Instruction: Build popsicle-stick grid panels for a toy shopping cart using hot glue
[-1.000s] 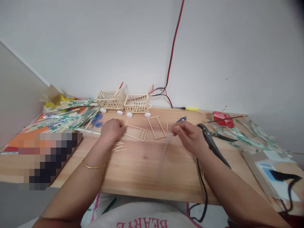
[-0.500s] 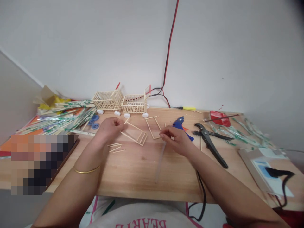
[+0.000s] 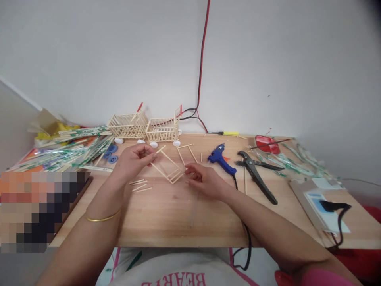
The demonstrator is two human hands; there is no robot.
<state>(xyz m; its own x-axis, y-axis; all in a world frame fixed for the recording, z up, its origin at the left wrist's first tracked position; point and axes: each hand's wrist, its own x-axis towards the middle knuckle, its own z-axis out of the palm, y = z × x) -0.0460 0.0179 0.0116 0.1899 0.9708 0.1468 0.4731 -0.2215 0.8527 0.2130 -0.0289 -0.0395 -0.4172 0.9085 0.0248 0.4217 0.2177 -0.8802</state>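
My left hand (image 3: pixel 132 163) is closed on the left end of a small rectangular frame of wooden sticks (image 3: pixel 168 162), thumb and fingers pinching it. Two crossbars show near the frame's right end. At that end is my right hand (image 3: pixel 205 180), its fingers bent but apart; whether they touch the wood I cannot tell. A second stick frame (image 3: pixel 193 153) lies flat on the table just behind my right hand, which partly hides it. Several short cut sticks (image 3: pixel 141 185) lie below my left hand.
Two stick-built carts (image 3: pixel 162 131) with white wheels stand at the back. Right of my hands lie a blue glue gun (image 3: pixel 222 159) and a black-handled cutter (image 3: pixel 258 178). Wrapped sticks (image 3: pixel 86 147) and blue wheels (image 3: pixel 112 159) are at left, a cardboard box (image 3: pixel 312 202) at right.
My right hand has moved left, from the second stick frame to the right end of the held one. That frame is tilted a little more. The whole view has shifted slightly.
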